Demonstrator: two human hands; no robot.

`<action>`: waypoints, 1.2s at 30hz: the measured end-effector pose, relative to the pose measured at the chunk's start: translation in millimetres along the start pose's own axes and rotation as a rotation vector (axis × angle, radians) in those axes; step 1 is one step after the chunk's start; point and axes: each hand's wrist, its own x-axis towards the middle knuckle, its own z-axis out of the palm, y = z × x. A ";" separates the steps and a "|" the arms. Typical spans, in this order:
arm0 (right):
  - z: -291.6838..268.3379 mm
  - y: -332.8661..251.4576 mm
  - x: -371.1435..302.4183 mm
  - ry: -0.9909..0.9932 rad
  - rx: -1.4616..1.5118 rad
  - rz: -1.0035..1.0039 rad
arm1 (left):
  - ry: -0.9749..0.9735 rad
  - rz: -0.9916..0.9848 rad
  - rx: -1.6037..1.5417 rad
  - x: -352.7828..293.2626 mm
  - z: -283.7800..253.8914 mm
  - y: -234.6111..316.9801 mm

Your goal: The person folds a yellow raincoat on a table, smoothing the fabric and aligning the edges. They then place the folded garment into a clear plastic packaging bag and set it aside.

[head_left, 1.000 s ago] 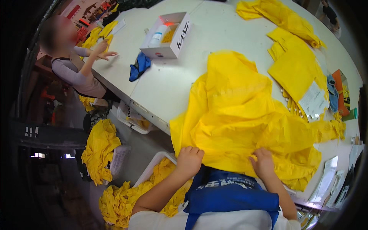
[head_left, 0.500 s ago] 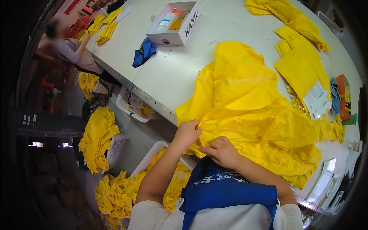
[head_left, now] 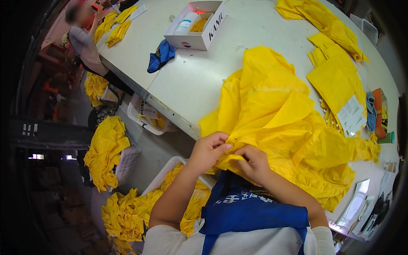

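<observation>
**Ana:** At the near edge of the counter [head_left: 204, 80], what are the hands doing?

**Ben:** Both hands meet on the near hem of a big crumpled yellow garment [head_left: 280, 127]. The left hand [head_left: 208, 149] has its fingers curled, pinching a fold of the cloth. The right hand [head_left: 255, 163] is just beside it, fingers bent over the same edge, pinching too.

**Ana:** Where does the garment lie from the hands?

**Ben:** It spreads away from them, up and to the right across the counter, with its near edge hanging over the counter's rim toward the person's blue apron [head_left: 250, 212].

**Ana:** How should this be handled well?

**Ben:** My judgement: keep both pinches close together on one layer only, since the thin cloth bunches and a second layer could be caught. Pulling the edge taut before moving along it would help.

**Ana:** Anything else near the garment?

**Ben:** Beyond it, an open white box [head_left: 197, 25] and a blue cloth [head_left: 160, 56]. To its right, folded yellow pieces [head_left: 338, 80]. Far left of it, another person [head_left: 87, 40] works at the counter.
</observation>
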 end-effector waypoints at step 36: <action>-48.3 1.6 -6.1 -0.026 0.101 -0.037 | -0.036 0.450 0.606 0.7 14.6 6.0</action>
